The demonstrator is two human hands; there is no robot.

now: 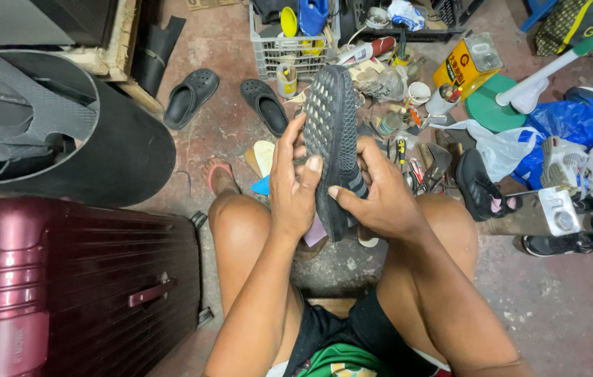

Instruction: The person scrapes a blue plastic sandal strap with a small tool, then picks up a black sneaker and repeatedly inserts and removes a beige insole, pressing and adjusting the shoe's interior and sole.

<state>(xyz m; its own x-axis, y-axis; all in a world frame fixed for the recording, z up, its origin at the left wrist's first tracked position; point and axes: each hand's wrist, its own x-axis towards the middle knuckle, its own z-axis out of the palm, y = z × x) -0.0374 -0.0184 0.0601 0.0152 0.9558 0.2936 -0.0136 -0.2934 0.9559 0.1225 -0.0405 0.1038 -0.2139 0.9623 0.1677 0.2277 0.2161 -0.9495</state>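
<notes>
I hold a black shoe (333,132) upside down in front of me, its studded sole facing up and its toe pointing away. My left hand (294,183) grips its left side, thumb pressed on the sole's edge. My right hand (379,197) clasps the heel end from the right, thumb on the sole rim. The shoe hovers above my bare knees.
A dark red suitcase (73,279) lies at my left. Black rubber sheets (66,132) sit at the upper left. Two black clogs (192,96) lie on the concrete floor. A white crate (268,59), a yellow can (465,64), tools and other shoes (479,187) crowd the right.
</notes>
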